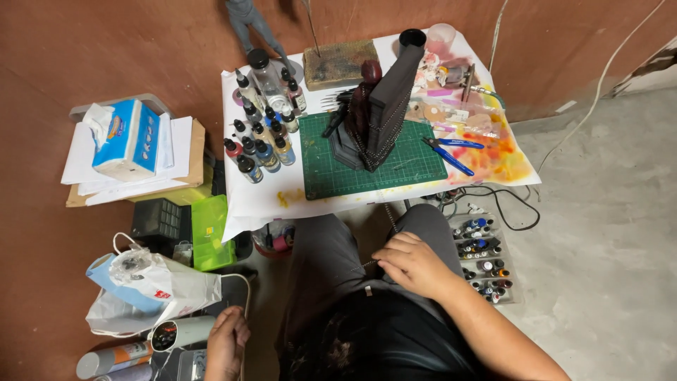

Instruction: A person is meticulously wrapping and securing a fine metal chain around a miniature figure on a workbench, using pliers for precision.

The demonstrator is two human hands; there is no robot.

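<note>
A: Chain (389,216) orientation?
B: Thin metal links, long axis running from the dark figure (374,116) on the ribbed green cutting mat (374,173) down to the lap. Right hand (412,264) fingers curled, pinching it.
A: Left hand (226,342)?
B: Low beside a white plastic bag (151,289); grip unclear.

A blue-and-white tissue box (125,139) sits on stacked papers at left, a white plastic bag (151,289) with red print lies below it, and labelled paint bottles (264,137) cluster beside the green cutting mat (416,166).
</note>
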